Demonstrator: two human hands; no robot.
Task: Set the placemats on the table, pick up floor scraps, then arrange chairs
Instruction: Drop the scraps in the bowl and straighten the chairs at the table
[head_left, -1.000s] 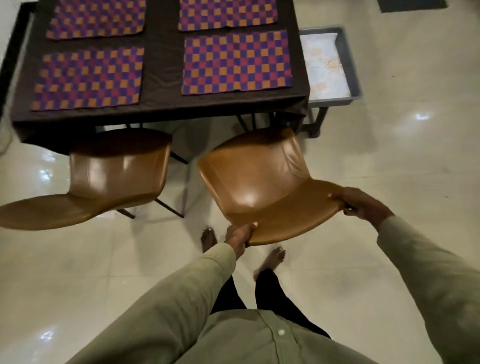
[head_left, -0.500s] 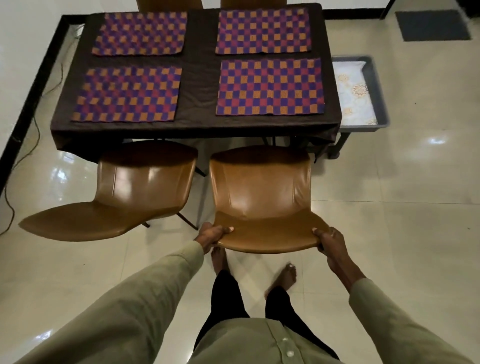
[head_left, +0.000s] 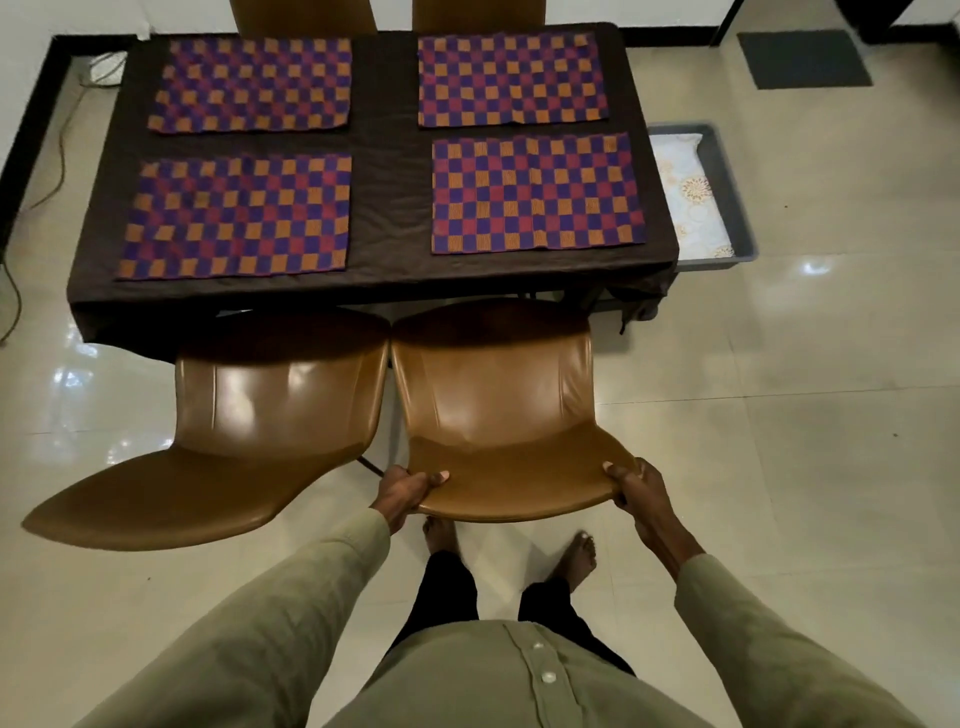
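We push the right tan leather shell chair (head_left: 498, 410) toward the dark-clothed table (head_left: 387, 208).
Our left hand (head_left: 402, 491) and right hand (head_left: 636, 488) clamp its backrest corners; it may scrape the neighbouring tan chair (head_left: 270, 415), just beside it.

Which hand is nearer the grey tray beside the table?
Right. The right hand grips the chair back's corner on the grey tray's side; the left hand grips the opposite corner, farther away.

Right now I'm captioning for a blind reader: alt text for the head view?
Both hands, left hand and right hand, grip the top edge of a brown chair facing a dark table set with four checkered placemats; a second chair stands alongside.
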